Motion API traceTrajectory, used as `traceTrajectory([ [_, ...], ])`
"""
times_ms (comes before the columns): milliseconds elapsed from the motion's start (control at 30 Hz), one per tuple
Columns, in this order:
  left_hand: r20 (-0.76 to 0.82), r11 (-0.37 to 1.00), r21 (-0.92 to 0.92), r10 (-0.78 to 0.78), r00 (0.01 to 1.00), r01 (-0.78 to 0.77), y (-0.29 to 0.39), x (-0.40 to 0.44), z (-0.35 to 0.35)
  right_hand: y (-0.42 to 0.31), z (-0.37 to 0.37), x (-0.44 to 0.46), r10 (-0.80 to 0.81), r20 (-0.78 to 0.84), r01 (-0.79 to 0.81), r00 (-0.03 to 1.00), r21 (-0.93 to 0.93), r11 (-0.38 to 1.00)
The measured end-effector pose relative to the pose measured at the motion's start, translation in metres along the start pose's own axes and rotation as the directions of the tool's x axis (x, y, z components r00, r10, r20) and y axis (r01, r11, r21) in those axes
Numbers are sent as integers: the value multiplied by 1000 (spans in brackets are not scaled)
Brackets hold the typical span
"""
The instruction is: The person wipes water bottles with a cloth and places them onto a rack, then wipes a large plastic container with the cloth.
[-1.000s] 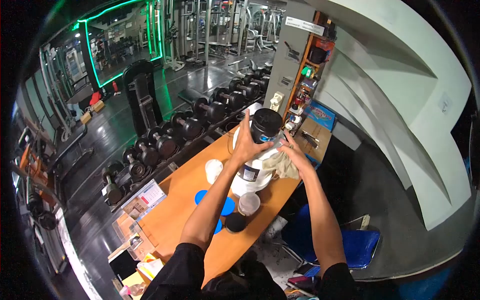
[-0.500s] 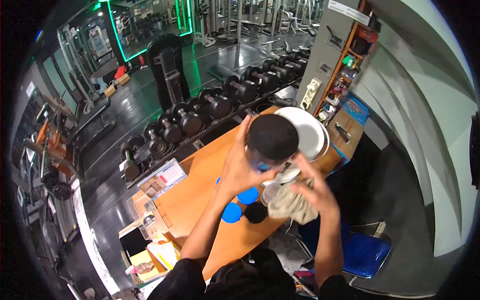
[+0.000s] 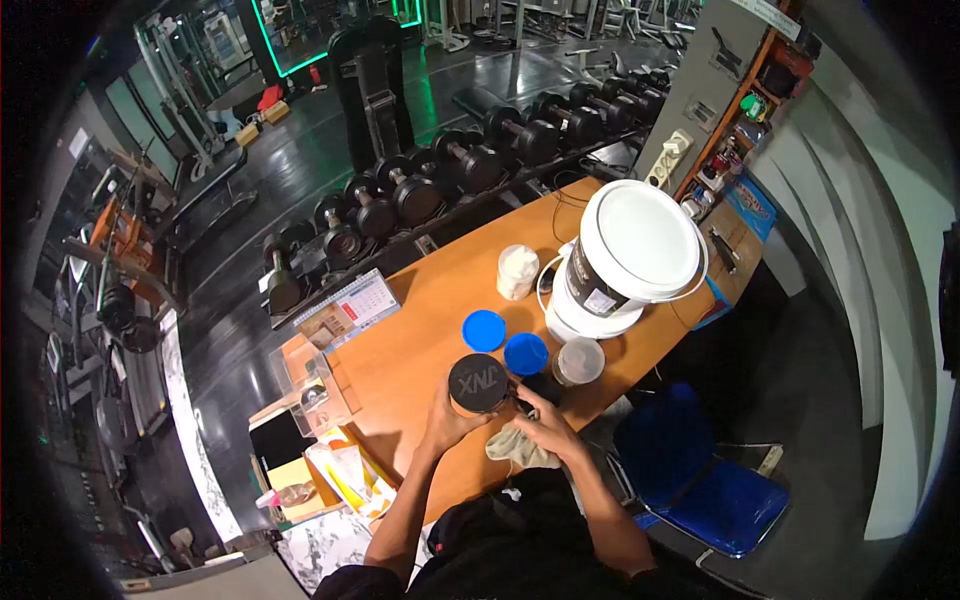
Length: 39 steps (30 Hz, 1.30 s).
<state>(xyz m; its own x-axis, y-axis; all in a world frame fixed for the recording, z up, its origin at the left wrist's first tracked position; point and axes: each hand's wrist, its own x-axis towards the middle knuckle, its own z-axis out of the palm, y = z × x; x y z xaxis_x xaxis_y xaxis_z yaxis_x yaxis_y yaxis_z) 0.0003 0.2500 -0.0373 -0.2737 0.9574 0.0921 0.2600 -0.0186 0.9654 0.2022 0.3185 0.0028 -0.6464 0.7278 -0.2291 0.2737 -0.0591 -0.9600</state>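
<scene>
A dark jar with a black lid (image 3: 478, 383) marked JNX is upright in front of me. My left hand (image 3: 452, 424) is wrapped round its left side. A beige cloth (image 3: 518, 446) hangs in my right hand (image 3: 548, 428), whose fingers reach to the jar's right side. Just beyond the jar lie two blue lids (image 3: 484, 330). Right of them stands a clear empty tub (image 3: 579, 362), with a dark round thing partly hidden beside my right fingers. Farther back is a clear tub of white powder (image 3: 518, 272).
A large white bucket (image 3: 640, 245) stands at the right of the wooden table (image 3: 430, 305). Left are a desk calendar (image 3: 352, 308), a clear plastic box (image 3: 308, 385) and a tissue box (image 3: 350, 475). A blue chair (image 3: 725, 505) is at the right; a dumbbell rack runs behind the table.
Both hands have brought the jar down and nearer my body from a raised position, with the cloth moving along. The powder tub and bucket now show more fully.
</scene>
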Motion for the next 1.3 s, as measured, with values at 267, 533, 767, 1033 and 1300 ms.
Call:
traceTrajectory([
  [267,-39,974,217,68,997,-58,-8,-4,9,49,11,8,121,-48,-123,992,-51,991],
  [533,-20,988,156,4,1000,-1,-11,-6,20,71,10,11,71,-46,-73,996,-42,996],
  [767,-73,984,180,26,997,-12,-4,-8,25,65,9,12,58,-10,-58,998,30,998],
  [1033,-63,977,212,38,997,-24,-3,-8,21,42,8,6,30,10,-31,999,70,997],
  [1300,-25,989,149,21,999,-17,-10,-10,22,24,-9,-9,91,-105,-86,990,52,995],
])
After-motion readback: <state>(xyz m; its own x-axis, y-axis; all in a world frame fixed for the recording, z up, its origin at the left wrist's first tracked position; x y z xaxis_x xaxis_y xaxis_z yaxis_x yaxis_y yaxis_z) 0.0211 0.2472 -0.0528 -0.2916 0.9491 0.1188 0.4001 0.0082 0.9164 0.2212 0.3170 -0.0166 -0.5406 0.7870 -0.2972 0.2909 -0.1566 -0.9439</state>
